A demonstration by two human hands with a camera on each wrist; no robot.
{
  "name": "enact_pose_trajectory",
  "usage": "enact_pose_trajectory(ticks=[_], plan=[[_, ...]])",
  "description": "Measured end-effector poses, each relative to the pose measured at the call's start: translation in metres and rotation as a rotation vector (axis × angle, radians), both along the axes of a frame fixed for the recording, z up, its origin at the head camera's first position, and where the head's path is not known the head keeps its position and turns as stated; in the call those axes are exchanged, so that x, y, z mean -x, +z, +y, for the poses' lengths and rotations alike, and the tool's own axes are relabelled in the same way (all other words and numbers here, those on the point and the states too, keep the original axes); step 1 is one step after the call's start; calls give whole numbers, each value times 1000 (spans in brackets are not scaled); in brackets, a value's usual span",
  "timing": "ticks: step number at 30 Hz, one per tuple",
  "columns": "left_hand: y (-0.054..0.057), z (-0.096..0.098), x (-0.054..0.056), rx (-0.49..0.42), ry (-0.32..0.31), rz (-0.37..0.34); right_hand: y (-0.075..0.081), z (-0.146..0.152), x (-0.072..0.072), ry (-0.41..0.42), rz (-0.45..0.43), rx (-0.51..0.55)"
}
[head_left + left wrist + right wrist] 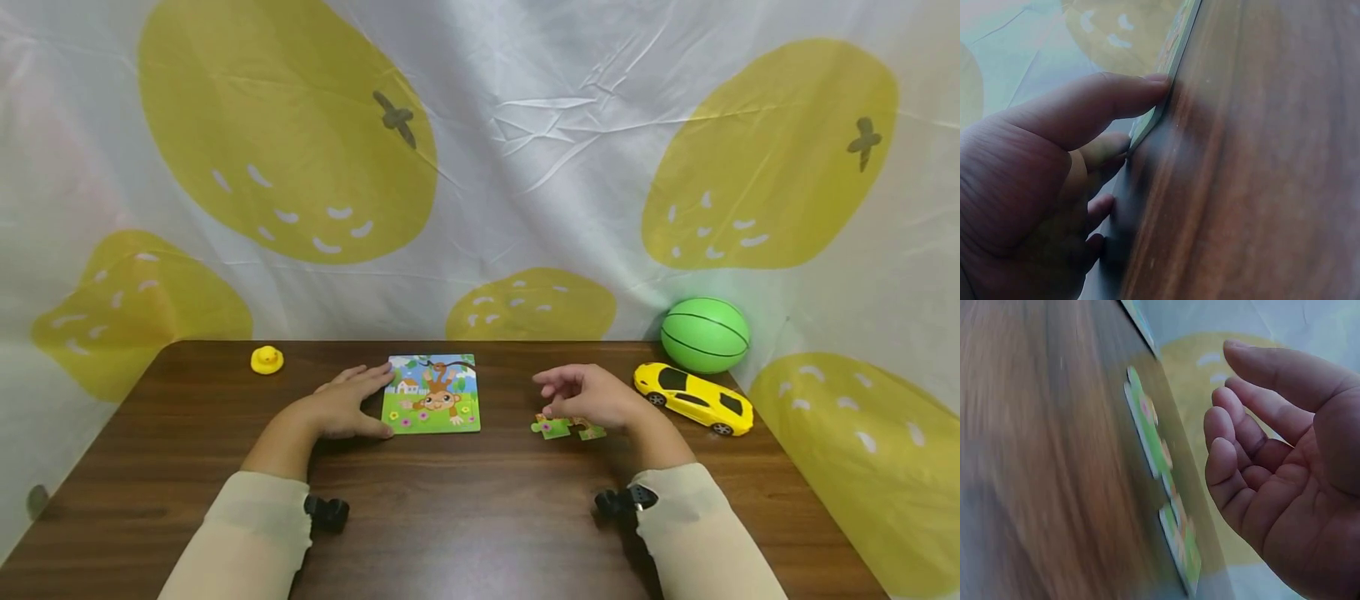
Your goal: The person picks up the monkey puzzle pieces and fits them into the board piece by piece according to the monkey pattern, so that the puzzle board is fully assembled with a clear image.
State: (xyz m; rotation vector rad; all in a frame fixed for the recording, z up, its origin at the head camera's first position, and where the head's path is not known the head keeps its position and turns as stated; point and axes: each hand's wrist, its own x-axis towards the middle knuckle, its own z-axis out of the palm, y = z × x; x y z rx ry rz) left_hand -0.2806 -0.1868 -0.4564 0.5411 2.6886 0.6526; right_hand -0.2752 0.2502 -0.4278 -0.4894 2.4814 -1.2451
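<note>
A square jigsaw puzzle (431, 400) with a monkey hanging from a branch lies on the brown table. My left hand (345, 404) rests at its left side, thumb at the near corner and a fingertip by the far corner. In the left wrist view the thumb (1129, 94) touches the puzzle's edge. Over to the right, loose jigsaw pieces (555, 427) in green and brown lie on the table, partly hidden under my right hand (592, 396). The right wrist view shows that hand's fingers (1221, 462) loosely curled and holding nothing, beside the pieces (1147, 428).
A yellow toy car (693, 398) stands right of my right hand, with a green ball (705, 335) behind it at the table's far right corner. At the back left sits a small yellow rubber duck (267, 360). A lemon-print curtain (525, 208) hangs behind the table.
</note>
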Motion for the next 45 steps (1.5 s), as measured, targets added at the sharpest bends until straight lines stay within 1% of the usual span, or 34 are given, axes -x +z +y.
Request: enact_pose_trajectory(ticks=[5,12,16,21,25,32,35,45], plan=[[1,-1,1,-1,1,2,-6,14,3,0,-2,-18],[1,-1,1,-1,5,5,-8,24,5,-20,-28,-105],[2,-1,1,2,2,9,-10,27,6,-19,-50,-129],[3,-1,2,3,5,13,-14,26,9,21,-36,-155],[2,-1,1,3,5,9,-15,23,8,39,-32,-209],[2,0,0,4,5,4,-11,17,4,47,-44,-283],[3,0,-1,0,6,-3,-10,15,3,47,-31,-309],[2,1,-1,8,1,-7,-7,14,2,35,24,-340]])
